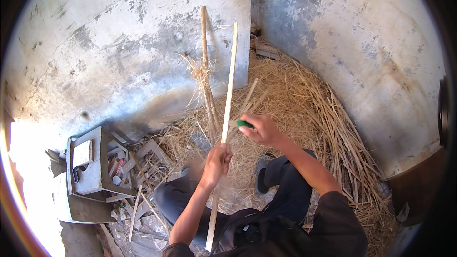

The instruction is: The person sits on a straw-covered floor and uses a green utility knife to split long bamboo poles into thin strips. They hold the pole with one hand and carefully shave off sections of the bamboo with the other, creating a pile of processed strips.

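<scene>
A long, pale wooden strip (230, 88) runs slanted up from my lap toward the wall. My left hand (218, 163) is closed round it below its middle. To the right of the strip, my right hand (261, 129) is closed on a green-handled knife (244, 124). Its short greyish blade lies against or very near the strip, a little above my left hand; I cannot tell whether they touch. My fingers partly cover the handle.
Straw-like shavings (285, 85) cover the floor, with long split strips (340, 138) heaped at right. A stick (204, 38) leans on the pale wall. To the left stand a small wooden stool (97, 162) on its side and scrap wood (154, 152). My bent legs (288, 178) flank the strip.
</scene>
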The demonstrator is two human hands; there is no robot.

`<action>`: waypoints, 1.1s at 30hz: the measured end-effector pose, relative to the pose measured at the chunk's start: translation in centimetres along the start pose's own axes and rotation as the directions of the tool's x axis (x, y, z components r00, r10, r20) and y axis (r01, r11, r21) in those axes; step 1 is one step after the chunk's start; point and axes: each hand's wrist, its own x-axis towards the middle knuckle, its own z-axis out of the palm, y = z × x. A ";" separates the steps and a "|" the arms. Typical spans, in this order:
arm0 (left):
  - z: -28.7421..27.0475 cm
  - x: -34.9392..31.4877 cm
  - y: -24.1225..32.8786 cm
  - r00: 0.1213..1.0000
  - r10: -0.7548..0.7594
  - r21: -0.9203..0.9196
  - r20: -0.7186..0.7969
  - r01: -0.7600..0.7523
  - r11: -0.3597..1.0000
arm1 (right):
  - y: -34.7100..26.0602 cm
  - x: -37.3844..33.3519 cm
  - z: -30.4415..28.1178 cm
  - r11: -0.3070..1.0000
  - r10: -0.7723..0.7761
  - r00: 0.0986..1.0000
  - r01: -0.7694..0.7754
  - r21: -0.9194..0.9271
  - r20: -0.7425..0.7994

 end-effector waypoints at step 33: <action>2.1 -1.6 -0.8 0.993 0.116 0.313 -0.015 -0.106 0.944 | 5.3 0.1 -2.8 0.937 0.301 0.898 -0.341 -0.073 -0.321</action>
